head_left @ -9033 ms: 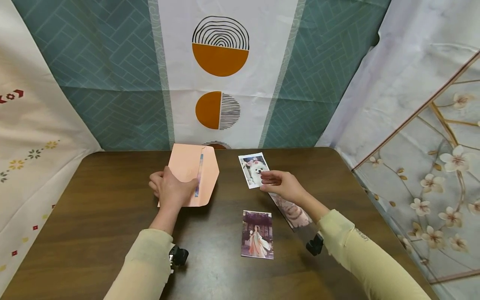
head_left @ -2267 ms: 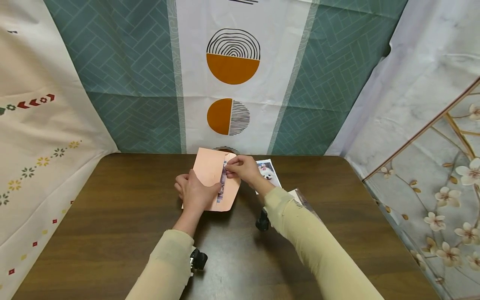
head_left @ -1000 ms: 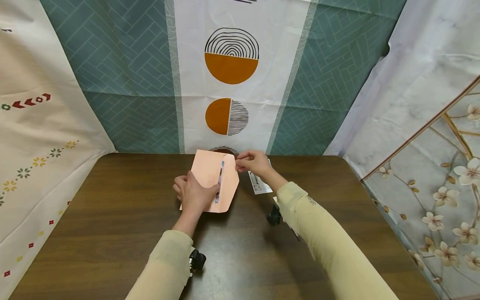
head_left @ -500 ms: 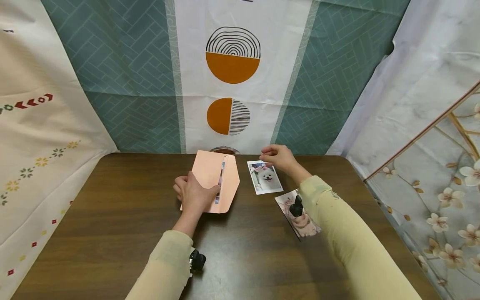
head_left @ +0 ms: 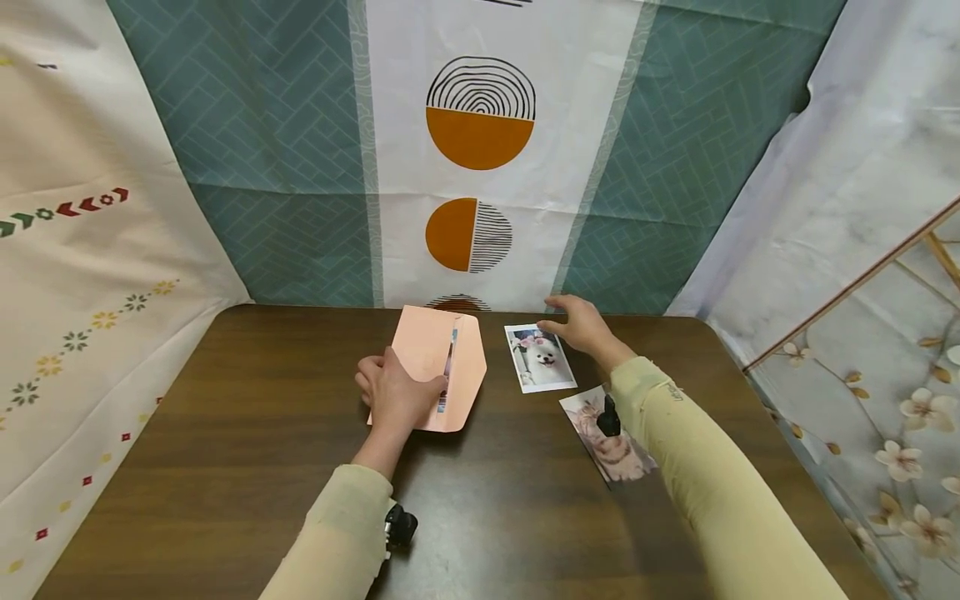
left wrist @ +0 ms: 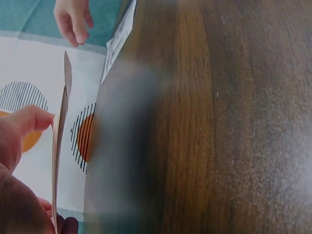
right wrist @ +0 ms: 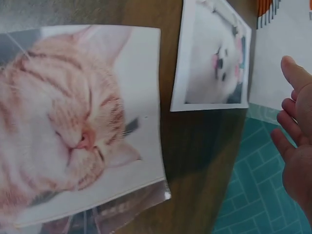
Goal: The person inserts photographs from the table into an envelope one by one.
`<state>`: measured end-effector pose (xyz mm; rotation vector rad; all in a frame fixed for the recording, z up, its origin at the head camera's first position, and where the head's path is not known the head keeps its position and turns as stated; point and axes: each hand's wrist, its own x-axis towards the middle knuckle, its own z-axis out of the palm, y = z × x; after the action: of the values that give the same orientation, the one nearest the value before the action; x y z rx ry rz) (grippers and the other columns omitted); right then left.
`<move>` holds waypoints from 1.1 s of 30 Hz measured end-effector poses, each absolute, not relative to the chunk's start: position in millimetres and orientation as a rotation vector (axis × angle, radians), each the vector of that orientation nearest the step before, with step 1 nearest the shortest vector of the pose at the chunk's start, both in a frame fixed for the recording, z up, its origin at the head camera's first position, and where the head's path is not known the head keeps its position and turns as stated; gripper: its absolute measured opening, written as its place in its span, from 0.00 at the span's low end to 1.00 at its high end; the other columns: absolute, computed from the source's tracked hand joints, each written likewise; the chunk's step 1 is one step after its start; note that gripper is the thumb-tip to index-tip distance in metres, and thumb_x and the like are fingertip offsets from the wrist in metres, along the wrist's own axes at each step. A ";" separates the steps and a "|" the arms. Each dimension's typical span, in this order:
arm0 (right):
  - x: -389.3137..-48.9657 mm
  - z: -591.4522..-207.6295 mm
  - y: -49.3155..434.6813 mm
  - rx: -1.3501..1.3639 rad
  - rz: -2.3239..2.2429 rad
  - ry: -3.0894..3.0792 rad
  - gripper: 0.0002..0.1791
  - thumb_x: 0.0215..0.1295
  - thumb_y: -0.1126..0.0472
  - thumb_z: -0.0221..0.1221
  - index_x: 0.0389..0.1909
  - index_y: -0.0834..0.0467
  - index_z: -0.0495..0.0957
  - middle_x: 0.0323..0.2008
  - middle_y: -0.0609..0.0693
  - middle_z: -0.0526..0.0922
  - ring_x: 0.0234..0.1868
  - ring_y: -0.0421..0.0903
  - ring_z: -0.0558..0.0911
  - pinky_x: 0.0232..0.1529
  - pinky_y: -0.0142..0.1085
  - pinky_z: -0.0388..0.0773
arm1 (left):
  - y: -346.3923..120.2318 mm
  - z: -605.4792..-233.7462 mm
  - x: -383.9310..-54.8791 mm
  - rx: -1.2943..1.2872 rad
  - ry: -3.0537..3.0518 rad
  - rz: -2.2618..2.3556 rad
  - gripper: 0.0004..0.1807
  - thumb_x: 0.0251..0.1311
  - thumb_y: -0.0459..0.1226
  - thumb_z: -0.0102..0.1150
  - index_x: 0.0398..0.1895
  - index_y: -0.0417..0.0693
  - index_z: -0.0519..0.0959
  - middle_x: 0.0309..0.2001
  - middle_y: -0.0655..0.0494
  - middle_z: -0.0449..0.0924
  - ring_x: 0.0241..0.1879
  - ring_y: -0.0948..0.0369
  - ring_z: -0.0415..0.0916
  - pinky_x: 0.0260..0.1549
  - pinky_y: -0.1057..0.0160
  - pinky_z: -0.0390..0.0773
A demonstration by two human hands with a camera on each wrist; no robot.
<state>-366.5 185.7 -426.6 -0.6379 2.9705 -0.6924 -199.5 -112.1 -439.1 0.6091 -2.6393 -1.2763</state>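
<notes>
My left hand [head_left: 401,392] grips a peach envelope [head_left: 416,337], thumb on its front face and fingers behind it. The envelope's flap [head_left: 470,367] stands unfolded to the right, and a strip of a photo [head_left: 452,358] shows in its mouth. In the left wrist view the envelope [left wrist: 59,141] appears edge-on, raised off the table. My right hand [head_left: 585,327] hovers with spread fingers over the upper edge of a white-bordered dog photo [head_left: 542,358], holding nothing. A cat photo [head_left: 611,446] lies below my right wrist; in the right wrist view another picture [right wrist: 131,207] peeks out under it.
The dark wooden table [head_left: 480,517] ends at a patterned curtain [head_left: 480,150] just beyond the envelope and dog photo. White floral cloth [head_left: 892,433] borders the right side, cream cloth [head_left: 97,333] the left. A small black camera [head_left: 400,527] sits on the left wrist.
The photo of a robed figure has left the table; my right hand pushed a photo into the envelope, released it and moved right to the dog photo. My left hand keeps holding the envelope.
</notes>
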 end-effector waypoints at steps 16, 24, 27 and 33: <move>-368.7 -457.0 185.5 -0.573 -0.638 2.984 0.34 0.76 0.52 0.66 0.75 0.65 0.72 0.73 0.67 0.73 0.76 0.67 0.68 0.76 0.61 0.61 | -112.7 -442.6 -194.2 0.647 -2.646 -1.263 0.56 0.49 0.49 0.80 0.76 0.31 0.62 0.64 0.32 0.57 0.66 0.37 0.53 0.64 0.38 0.62; -368.8 -472.7 187.6 -0.531 -0.698 3.013 0.34 0.76 0.51 0.66 0.73 0.66 0.73 0.73 0.68 0.73 0.76 0.68 0.67 0.76 0.61 0.62 | -112.2 -443.0 -193.7 0.634 -2.627 -1.249 0.52 0.48 0.47 0.81 0.71 0.31 0.66 0.62 0.33 0.58 0.64 0.37 0.54 0.62 0.37 0.64; -369.0 -476.1 188.1 -0.530 -0.738 3.023 0.34 0.75 0.51 0.66 0.73 0.66 0.73 0.73 0.68 0.72 0.76 0.68 0.66 0.76 0.61 0.61 | -112.4 -442.2 -193.1 0.632 -2.627 -1.242 0.51 0.47 0.48 0.81 0.71 0.32 0.67 0.62 0.33 0.59 0.64 0.37 0.54 0.61 0.37 0.64; -369.7 -478.5 189.4 -0.513 -0.745 3.046 0.33 0.75 0.52 0.67 0.72 0.67 0.73 0.72 0.69 0.73 0.75 0.69 0.67 0.75 0.63 0.62 | -112.4 -443.9 -192.4 0.637 -2.625 -1.244 0.55 0.47 0.49 0.82 0.74 0.31 0.65 0.62 0.33 0.59 0.64 0.37 0.54 0.62 0.37 0.64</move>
<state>-369.7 189.4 -478.5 -0.5126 3.0461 -0.7450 -192.4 -112.4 -443.9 0.6366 -2.6252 -1.2436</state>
